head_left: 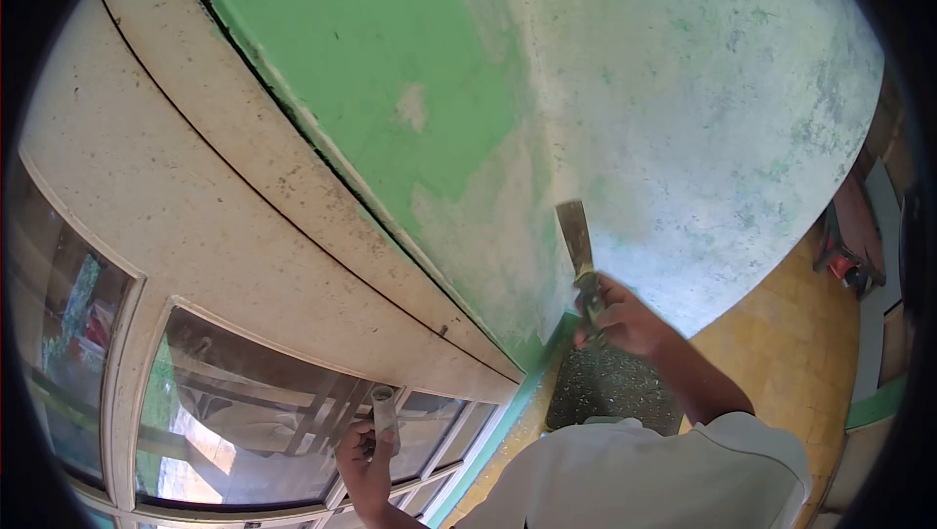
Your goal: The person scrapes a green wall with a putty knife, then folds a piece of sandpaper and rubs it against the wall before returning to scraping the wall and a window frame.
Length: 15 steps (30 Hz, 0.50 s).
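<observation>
My right hand point(625, 316) is closed around the dark handle of a putty knife point(575, 231). Its metal blade points up, in front of the wall corner. Lower left, my left hand point(363, 461) grips a pale, flat tool point(386, 416) upright, close to the window glass; its exact kind I cannot tell. Green paint remains on the left stretch of wall point(390, 70), with whitish patches along its edge. The wall on the right point(683, 119) is mostly whitish, with faint green marks.
A cream wooden frame point(254, 226) with glass panes point(244, 441) runs along the left. Below my right hand lies a dark, white-flecked mat point(610, 387) on the yellow tiled floor point(771, 353). Brownish furniture point(857, 226) with a red item stands at far right.
</observation>
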Each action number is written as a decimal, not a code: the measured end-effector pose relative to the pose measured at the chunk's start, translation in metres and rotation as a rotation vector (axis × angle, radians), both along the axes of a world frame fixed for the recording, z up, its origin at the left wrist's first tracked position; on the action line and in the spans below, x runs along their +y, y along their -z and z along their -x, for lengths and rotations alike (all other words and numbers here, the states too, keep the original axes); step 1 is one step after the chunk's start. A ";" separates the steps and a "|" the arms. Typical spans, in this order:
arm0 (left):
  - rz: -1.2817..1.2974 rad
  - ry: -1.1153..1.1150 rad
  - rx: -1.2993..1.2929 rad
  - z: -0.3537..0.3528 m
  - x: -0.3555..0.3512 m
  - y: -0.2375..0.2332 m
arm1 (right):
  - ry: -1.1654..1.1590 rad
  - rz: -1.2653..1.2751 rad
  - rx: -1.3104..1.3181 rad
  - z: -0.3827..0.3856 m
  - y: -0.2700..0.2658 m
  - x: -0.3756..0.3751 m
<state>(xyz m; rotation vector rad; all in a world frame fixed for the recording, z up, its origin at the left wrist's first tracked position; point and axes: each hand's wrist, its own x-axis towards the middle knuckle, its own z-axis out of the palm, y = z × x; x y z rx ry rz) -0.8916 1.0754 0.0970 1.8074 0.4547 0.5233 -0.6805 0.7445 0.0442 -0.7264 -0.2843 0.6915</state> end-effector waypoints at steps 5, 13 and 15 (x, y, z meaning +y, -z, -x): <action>0.022 -0.012 -0.008 0.000 -0.004 -0.004 | -0.003 0.261 0.192 0.015 0.124 0.033; -0.111 0.114 -0.013 0.008 0.012 0.009 | 0.076 1.209 0.097 0.062 0.283 -0.042; -0.297 0.099 0.007 0.004 0.002 -0.006 | 0.182 1.278 0.169 0.065 0.298 -0.061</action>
